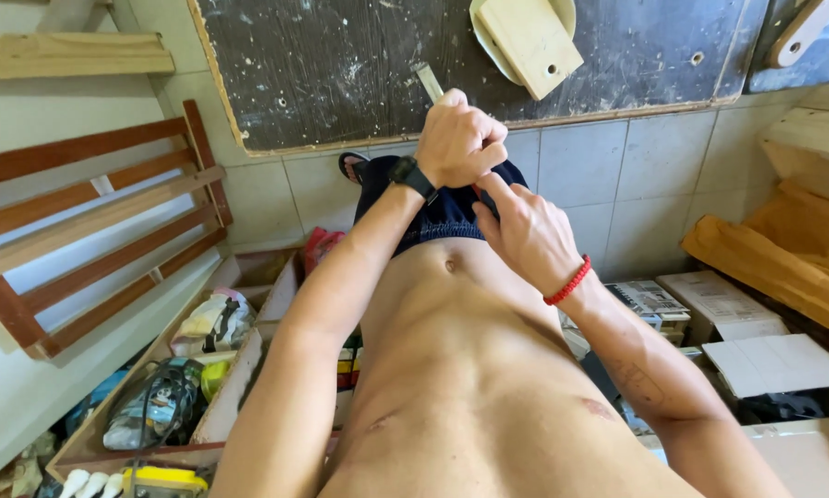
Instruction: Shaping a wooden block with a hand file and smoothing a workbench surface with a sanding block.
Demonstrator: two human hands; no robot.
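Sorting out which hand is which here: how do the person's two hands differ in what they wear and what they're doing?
The left hand has a black watch at its wrist; the right hand has a red bracelet. The left hand is a closed fist gripping a pale flat tool; the right hand is looser, fingers pointing up toward the fist. Both meet over the dark shorts.

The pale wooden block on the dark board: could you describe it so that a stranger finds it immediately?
Start at the large dark scuffed board lying on the tiled floor. Near its far edge sits a pale round plate, and the pale wooden block rests tilted on it. It is a flat rectangle with one small drilled hole near a corner, unlike the thin stick held in the left hand.
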